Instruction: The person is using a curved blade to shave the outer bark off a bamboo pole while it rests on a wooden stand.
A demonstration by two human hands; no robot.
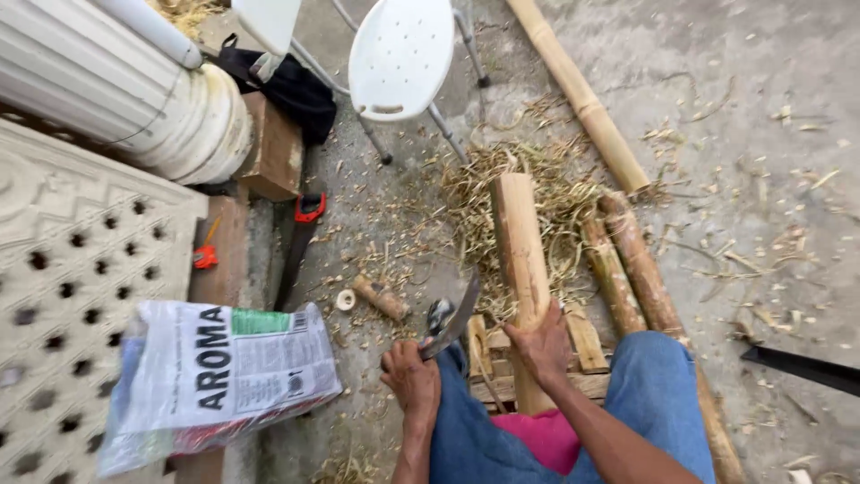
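My left hand (410,376) is closed around the handle of a curved dark blade (455,319), which points up and to the right toward a pale, peeled bamboo piece (518,242). My right hand (542,345) grips the lower end of that piece. The piece rests on a small slatted wooden stand (587,345) between my knees in blue jeans (658,394). Bamboo shavings (555,193) lie piled around its far end.
Two brownish bamboo poles (632,269) lie to the right and a long yellow one (582,94) further back. A short bamboo offcut (381,298), a handsaw (300,242), a white stool (399,54), a printed plastic bag (215,367) and a dark blade (802,366) lie around.
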